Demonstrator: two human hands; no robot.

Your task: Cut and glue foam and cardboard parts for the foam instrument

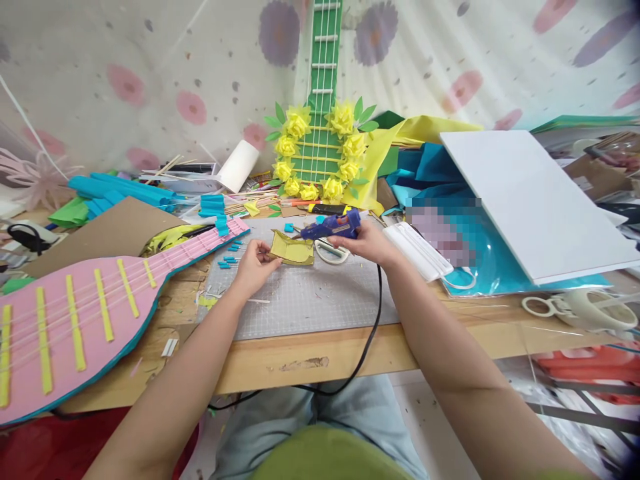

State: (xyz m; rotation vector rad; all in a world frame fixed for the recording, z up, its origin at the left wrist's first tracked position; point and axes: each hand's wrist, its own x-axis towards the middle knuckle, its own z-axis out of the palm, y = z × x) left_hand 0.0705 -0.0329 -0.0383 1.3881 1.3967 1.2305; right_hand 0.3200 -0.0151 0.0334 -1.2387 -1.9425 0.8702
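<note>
My right hand (367, 241) is wrapped round a blue hot glue gun (333, 225), whose nozzle points left. Between the fingers and thumb of my left hand (257, 263) is the left edge of a small yellow-olive folded piece (293, 248), perhaps card or paper. The gun's nozzle is close to the upper part of this piece; whether they touch I cannot tell. Both hands are over a grey cutting mat (310, 303). Scissors with pale handles (332, 252) lie partly behind the piece and the gun. Short blue-tipped sticks (231, 257) lie left of my left hand.
A pink paper pipa-shaped instrument (90, 313) rests at the left. A green one with yellow paper flowers (320, 150) stands behind the mat. At the right are a white board (535, 200), a stack of white strips (417, 250) and a tape dispenser (593, 310). The gun's black cord (373, 337) hangs over the table edge.
</note>
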